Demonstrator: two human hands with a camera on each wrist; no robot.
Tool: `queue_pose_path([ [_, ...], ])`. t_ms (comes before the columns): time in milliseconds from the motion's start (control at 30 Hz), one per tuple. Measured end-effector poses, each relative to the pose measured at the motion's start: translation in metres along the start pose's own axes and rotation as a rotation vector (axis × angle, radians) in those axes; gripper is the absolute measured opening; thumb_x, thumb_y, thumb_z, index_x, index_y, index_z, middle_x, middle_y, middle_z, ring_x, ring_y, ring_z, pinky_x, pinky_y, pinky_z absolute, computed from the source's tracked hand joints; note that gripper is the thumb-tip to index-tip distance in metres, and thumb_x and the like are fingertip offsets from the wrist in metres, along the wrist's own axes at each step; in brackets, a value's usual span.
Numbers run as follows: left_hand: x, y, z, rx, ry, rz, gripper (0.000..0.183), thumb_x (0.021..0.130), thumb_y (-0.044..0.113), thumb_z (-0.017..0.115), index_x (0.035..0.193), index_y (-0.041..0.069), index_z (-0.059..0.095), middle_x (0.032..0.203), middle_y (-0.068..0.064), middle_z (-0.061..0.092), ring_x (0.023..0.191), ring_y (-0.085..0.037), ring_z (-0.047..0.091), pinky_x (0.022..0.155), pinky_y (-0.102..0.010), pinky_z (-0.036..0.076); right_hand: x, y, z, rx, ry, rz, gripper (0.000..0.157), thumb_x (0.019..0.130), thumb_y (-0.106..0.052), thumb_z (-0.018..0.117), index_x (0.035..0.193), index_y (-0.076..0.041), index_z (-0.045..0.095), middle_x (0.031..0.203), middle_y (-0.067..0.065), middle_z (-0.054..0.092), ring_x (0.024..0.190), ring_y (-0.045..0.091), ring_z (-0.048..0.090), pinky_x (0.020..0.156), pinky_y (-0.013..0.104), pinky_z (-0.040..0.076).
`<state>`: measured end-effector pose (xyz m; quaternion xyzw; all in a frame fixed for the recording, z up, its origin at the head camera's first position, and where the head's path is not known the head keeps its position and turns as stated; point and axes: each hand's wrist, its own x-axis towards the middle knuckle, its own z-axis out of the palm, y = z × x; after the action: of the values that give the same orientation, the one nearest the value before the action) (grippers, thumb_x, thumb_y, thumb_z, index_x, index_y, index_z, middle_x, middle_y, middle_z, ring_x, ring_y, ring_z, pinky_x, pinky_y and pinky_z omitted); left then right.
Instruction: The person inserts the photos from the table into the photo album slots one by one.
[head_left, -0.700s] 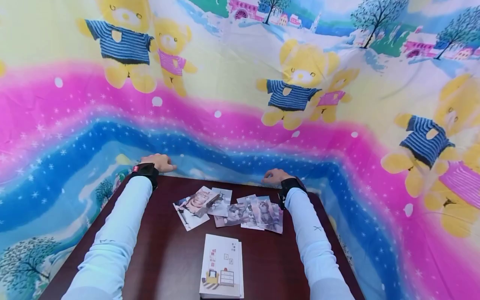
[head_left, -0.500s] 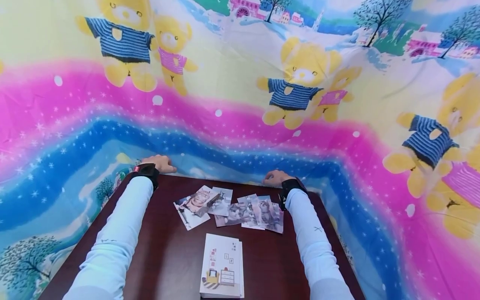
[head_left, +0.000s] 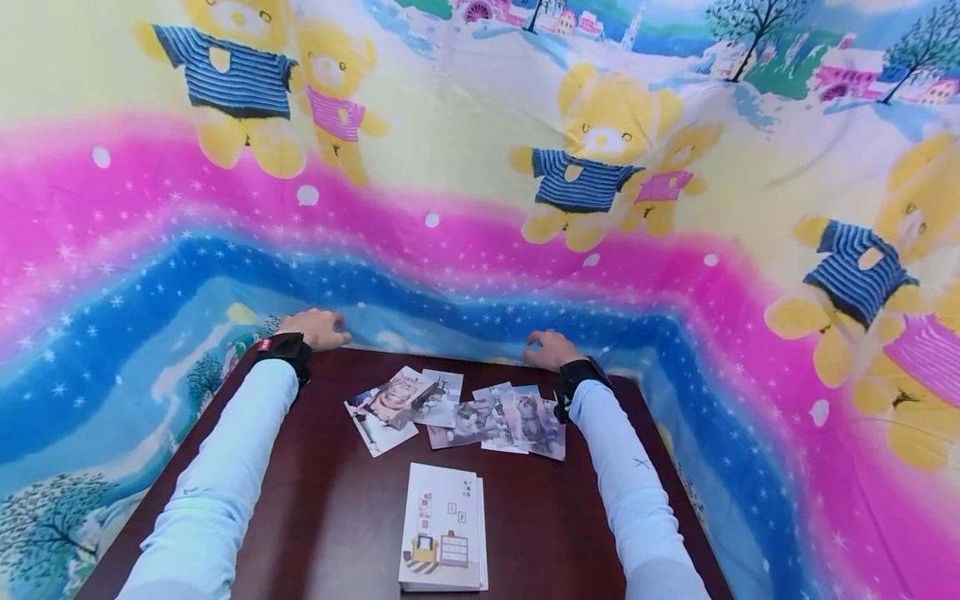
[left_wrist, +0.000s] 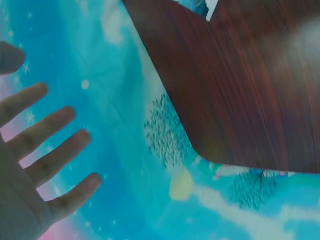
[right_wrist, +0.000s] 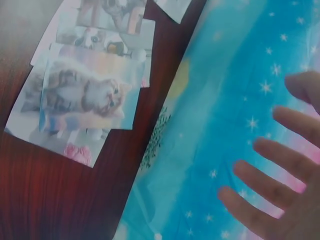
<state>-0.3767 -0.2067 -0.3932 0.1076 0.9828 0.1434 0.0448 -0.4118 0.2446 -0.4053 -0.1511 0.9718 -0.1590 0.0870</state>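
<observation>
My left hand is stretched out over the far left edge of the table. Its fingers spread apart in the left wrist view, with nothing held. Past the far edge on the right hovers my right hand, fingers likewise spread and holding nothing. Between and nearer than the hands lie several overlapping cat photos. A kitten photo tops the pile closest to my right hand. Closer to me a white photo album lies closed, its cover drawn with a yellow armchair and a chest of drawers.
The dark wooden table has a rounded corner beside my left hand in the left wrist view. A bear-patterned cloth hangs around its far side and both flanks. Each wrist wears a black strap.
The head view has tilted down slightly, so the cloth pattern sits higher in it. Both hands keep nearly the same place past the far edge. The photos and album have not moved.
</observation>
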Motion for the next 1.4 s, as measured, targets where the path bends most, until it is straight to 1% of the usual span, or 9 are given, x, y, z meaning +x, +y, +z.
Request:
queue_pose_path([
  [133,0.004,0.000,0.019,0.032,0.082,0.089,0.051,0.095,0.038,0.053,0.133,0.005,0.056,0.137,-0.027,0.051,0.119,-0.050,0.049,0.093,-0.070,0.036,0.001,0.009,0.012,-0.003,0.111,-0.043,0.042,0.102,-0.029,0.054,0.136,-0.004,0.056,0.142,0.023,0.045,0.127,0.042,0.047,0.102,0.056,0.040],
  [233,-0.002,0.003,0.038,0.044,0.143,0.176,0.049,0.096,0.037,0.053,0.132,0.005,0.058,0.134,-0.026,0.053,0.116,-0.049,0.053,0.091,-0.070,0.040,-0.007,0.013,0.027,0.029,0.171,-0.098,0.039,0.102,-0.029,0.054,0.133,-0.006,0.058,0.139,0.021,0.048,0.122,0.039,0.052,0.099,0.054,0.043],
  [333,-0.015,0.008,0.062,0.043,0.189,0.258,0.046,0.096,0.035,0.056,0.130,0.006,0.060,0.130,-0.024,0.056,0.113,-0.047,0.055,0.090,-0.068,0.042,-0.022,0.017,0.048,0.054,0.222,-0.171,0.036,0.101,-0.028,0.057,0.130,-0.007,0.061,0.133,0.018,0.053,0.116,0.036,0.056,0.096,0.053,0.046],
  [533,-0.054,0.022,0.123,0.040,0.254,0.394,0.047,0.093,0.034,0.062,0.131,0.006,0.060,0.127,-0.020,0.058,0.112,-0.042,0.056,0.090,-0.064,0.044,-0.065,0.022,0.107,0.048,0.290,-0.281,0.030,0.094,-0.020,0.065,0.121,-0.005,0.065,0.126,0.016,0.058,0.115,0.035,0.057,0.091,0.052,0.050],
  [767,-0.103,0.053,0.198,-0.079,0.301,0.509,0.051,0.091,0.033,0.069,0.134,0.008,0.058,0.135,-0.018,0.055,0.122,-0.037,0.052,0.096,-0.062,0.043,-0.102,0.012,0.178,0.080,0.258,-0.305,0.026,0.096,-0.020,0.064,0.120,-0.009,0.067,0.122,0.008,0.061,0.113,0.026,0.058,0.094,0.046,0.049],
  [967,-0.140,0.077,0.251,-0.107,0.417,0.614,0.052,0.086,0.035,0.072,0.130,0.010,0.062,0.137,-0.016,0.055,0.126,-0.039,0.050,0.091,-0.063,0.046,-0.114,-0.003,0.224,0.153,0.175,-0.287,0.034,0.099,-0.020,0.060,0.130,-0.006,0.061,0.130,0.009,0.057,0.116,0.027,0.054,0.094,0.046,0.048],
  [1200,-0.160,0.081,0.289,0.008,0.499,0.658,0.041,0.088,0.049,0.067,0.118,0.021,0.070,0.134,-0.009,0.059,0.124,-0.030,0.052,0.086,-0.047,0.050,-0.107,-0.013,0.255,0.145,0.102,-0.186,0.052,0.104,-0.037,0.050,0.145,-0.004,0.047,0.141,0.012,0.050,0.123,0.029,0.048,0.098,0.052,0.042],
  [1300,-0.161,0.079,0.297,0.039,0.519,0.650,0.040,0.088,0.051,0.066,0.115,0.023,0.071,0.134,-0.010,0.058,0.125,-0.029,0.052,0.085,-0.043,0.049,-0.103,-0.014,0.259,0.115,0.111,-0.173,0.053,0.104,-0.040,0.049,0.143,-0.004,0.050,0.136,0.011,0.053,0.116,0.027,0.047,0.092,0.049,0.041],
  [1400,-0.160,0.081,0.300,0.041,0.520,0.634,0.038,0.087,0.050,0.067,0.113,0.024,0.071,0.135,-0.010,0.057,0.126,-0.029,0.051,0.084,-0.042,0.049,-0.101,-0.013,0.259,0.156,0.124,-0.177,0.050,0.103,-0.038,0.051,0.139,-0.003,0.053,0.132,0.011,0.054,0.111,0.027,0.047,0.087,0.046,0.040],
])
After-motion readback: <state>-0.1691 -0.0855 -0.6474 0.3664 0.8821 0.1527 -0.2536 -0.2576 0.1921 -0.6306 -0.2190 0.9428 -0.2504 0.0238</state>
